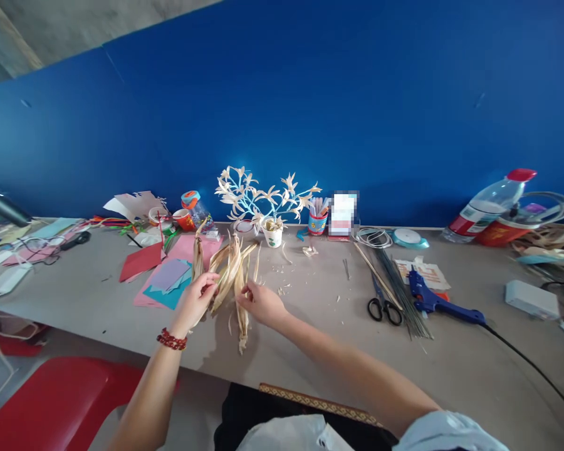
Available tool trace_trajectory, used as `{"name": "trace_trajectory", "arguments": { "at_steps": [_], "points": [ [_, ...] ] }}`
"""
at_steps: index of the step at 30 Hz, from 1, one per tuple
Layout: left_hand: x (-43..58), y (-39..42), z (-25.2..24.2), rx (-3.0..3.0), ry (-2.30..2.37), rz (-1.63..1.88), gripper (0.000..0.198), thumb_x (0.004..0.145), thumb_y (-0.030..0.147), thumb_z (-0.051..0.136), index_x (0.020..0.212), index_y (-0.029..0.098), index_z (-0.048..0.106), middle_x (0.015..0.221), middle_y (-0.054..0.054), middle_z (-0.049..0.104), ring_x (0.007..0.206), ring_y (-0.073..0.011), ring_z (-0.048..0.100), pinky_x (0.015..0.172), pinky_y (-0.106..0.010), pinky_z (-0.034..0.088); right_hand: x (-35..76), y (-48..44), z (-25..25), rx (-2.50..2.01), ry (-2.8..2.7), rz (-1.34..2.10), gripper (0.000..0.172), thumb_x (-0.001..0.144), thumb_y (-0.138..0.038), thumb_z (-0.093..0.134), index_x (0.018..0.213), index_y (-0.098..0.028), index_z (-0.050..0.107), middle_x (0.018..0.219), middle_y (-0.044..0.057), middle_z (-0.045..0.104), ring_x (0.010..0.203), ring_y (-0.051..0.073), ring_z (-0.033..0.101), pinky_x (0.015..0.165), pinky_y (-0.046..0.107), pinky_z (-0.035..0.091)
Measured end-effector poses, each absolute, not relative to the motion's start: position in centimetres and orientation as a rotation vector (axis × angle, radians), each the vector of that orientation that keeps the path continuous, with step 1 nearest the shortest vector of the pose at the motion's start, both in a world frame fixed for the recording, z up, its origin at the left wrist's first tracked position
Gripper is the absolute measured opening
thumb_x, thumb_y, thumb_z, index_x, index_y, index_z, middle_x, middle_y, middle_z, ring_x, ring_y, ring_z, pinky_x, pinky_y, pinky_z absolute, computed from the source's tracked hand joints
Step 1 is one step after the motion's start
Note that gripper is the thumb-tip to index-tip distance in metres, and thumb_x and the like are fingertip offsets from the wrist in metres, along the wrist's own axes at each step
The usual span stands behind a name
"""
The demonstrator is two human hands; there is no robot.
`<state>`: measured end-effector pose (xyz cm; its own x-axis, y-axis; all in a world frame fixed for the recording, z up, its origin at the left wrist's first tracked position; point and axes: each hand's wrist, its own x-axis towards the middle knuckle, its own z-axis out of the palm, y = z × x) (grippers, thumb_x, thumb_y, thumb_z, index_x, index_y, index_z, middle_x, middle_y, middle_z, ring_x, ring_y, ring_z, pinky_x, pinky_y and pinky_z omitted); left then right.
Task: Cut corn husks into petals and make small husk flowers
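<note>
A bunch of dried corn husks [232,263] is spread between my two hands over the front half of the table. On its left side, my left hand [198,302] is closed with thumb and fingers together at the edge of the husks. My right hand [262,303] pinches a husk strip that hangs down toward the table. Behind the husks stands a small white cup [273,235] holding a branching arrangement of pale husk flowers [263,194] on light blue stems. Husk scraps [284,289] lie to the right of my right hand.
Coloured paper [168,279] lies left of the husks. To the right are black-handled scissors [384,309], a bundle of thin wires [402,294] and a blue glue gun [439,304] with a trailing cord. A plastic bottle [491,203] leans at the back right; a red stool [61,401] stands below left.
</note>
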<state>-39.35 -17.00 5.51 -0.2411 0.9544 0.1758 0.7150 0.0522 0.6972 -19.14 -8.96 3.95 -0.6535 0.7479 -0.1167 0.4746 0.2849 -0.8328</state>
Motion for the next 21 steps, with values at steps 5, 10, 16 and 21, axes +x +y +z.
{"name": "trace_trajectory", "arguments": {
  "at_steps": [5, 10, 16, 21],
  "points": [
    [-38.3, -17.3, 4.6, 1.657, 1.976, 0.954, 0.03, 0.09, 0.041, 0.046, 0.111, 0.021, 0.057, 0.086, -0.002, 0.065, 0.063, -0.0144, 0.06, 0.061, -0.025, 0.047, -20.0, -10.0, 3.0, -1.019, -2.404, 1.164, 0.01, 0.081, -0.029, 0.063, 0.081, -0.019, 0.062, 0.081, 0.002, 0.065, 0.072, 0.015, 0.058, 0.059, 0.024, 0.035],
    [-36.4, -18.2, 4.9, 1.516, 1.933, 1.024, 0.025, 0.086, 0.044, 0.052, 0.095, 0.022, 0.06, 0.07, 0.002, 0.062, 0.046, -0.012, 0.053, 0.046, -0.022, 0.039, -22.6, -8.5, 2.9, -0.831, -2.473, 1.027, 0.011, 0.079, -0.02, 0.064, 0.089, -0.017, 0.065, 0.101, 0.007, 0.064, 0.093, 0.02, 0.058, 0.077, 0.027, 0.041],
    [-36.1, -21.7, 7.4, 1.274, 1.827, 1.246, 0.021, 0.084, 0.041, 0.06, 0.087, 0.021, 0.057, 0.054, 0.008, 0.048, 0.04, -0.0084, 0.044, 0.044, -0.021, 0.036, -20.8, -8.4, 3.1, -0.706, -2.449, 1.032, 0.008, 0.082, -0.017, 0.06, 0.086, -0.018, 0.067, 0.094, 0.004, 0.066, 0.082, 0.015, 0.059, 0.073, 0.023, 0.042],
    [-33.6, -20.9, 7.9, 0.843, 1.525, 1.745, 0.026, 0.077, 0.038, 0.07, 0.09, 0.02, 0.057, 0.072, 0.003, 0.059, 0.059, -0.0105, 0.055, 0.054, -0.022, 0.043, -15.3, -10.3, 4.3, -0.692, -2.312, 1.253, 0.015, 0.088, -0.03, 0.058, 0.082, -0.019, 0.066, 0.076, 0.0, 0.064, 0.064, 0.011, 0.054, 0.06, 0.021, 0.04]
  ]
}}
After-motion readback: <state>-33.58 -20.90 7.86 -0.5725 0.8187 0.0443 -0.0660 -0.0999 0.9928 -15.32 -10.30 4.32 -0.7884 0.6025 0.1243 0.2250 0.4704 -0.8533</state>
